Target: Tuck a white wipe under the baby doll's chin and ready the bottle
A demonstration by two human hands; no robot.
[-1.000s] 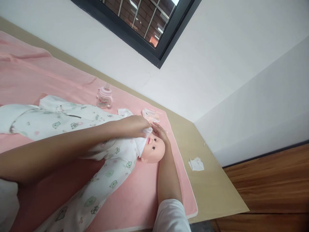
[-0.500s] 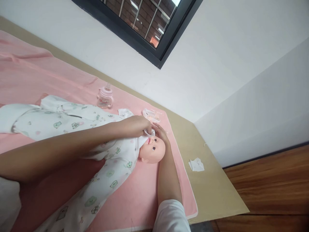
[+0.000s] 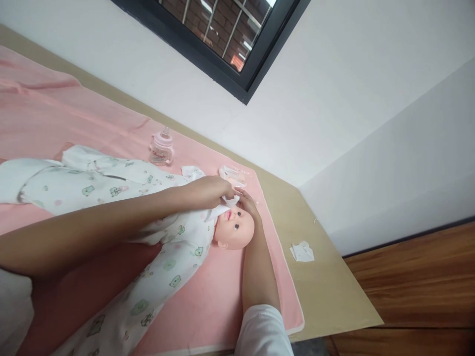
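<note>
A baby doll [image 3: 237, 230] lies on its back in white clothing printed with green animals, its bald head to the right. My left hand [image 3: 211, 192] reaches across the doll's chest and pinches a small white tissue [image 3: 232, 200] beside its chin and far cheek. Around the far side of the head curls my right hand [image 3: 248, 201], its forearm running past the crown. Its fingers cup the cheek near the tissue; where they press is partly hidden. Just beyond the hands lies a clear plastic packet [image 3: 233, 176].
A pink-lidded baby bottle [image 3: 162, 148] stands behind the doll on a pink blanket [image 3: 218, 291]. On the tan tabletop [image 3: 330, 291] to the right lies a crumpled white tissue [image 3: 302, 251]. The wall and a dark-framed window [image 3: 247, 91] rise behind the table.
The white tissue bunches out more from my left fingers, which have shifted slightly at the doll's cheek. My right hand and the doll stay almost the same.
</note>
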